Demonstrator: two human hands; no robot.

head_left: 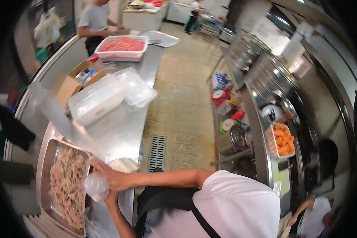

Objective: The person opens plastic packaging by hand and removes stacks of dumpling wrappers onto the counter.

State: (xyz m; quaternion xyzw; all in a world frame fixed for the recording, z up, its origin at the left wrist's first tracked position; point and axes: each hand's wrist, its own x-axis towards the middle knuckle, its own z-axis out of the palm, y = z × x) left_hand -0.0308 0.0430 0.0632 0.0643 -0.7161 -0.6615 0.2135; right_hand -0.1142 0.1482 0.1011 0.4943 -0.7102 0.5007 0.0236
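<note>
My right hand [109,174] is over the near edge of a metal tray [43,178], its fingers bent beside a rounded, translucent plastic thing [96,186]. Whether that is a bag, a glove or a cup I cannot make out. My left hand [110,196] comes up from below, close against the right one, its fingers mostly hidden. In the tray lies a pinkish minced filling [69,182] with green flecks. A pale, whitish heap [124,165] sits just behind my right wrist. Over the tray's far end runs a blurred sheet of clear plastic [63,119].
Along the steel table [125,137] stand a clear plastic tub [95,101] with its lid, a cardboard box [77,77] and a white tub of red mince [121,44]. A person [94,20] works beyond. Opposite are steamer pots [271,77] and a carrot basket [281,141]. Another person [313,216] is lower right.
</note>
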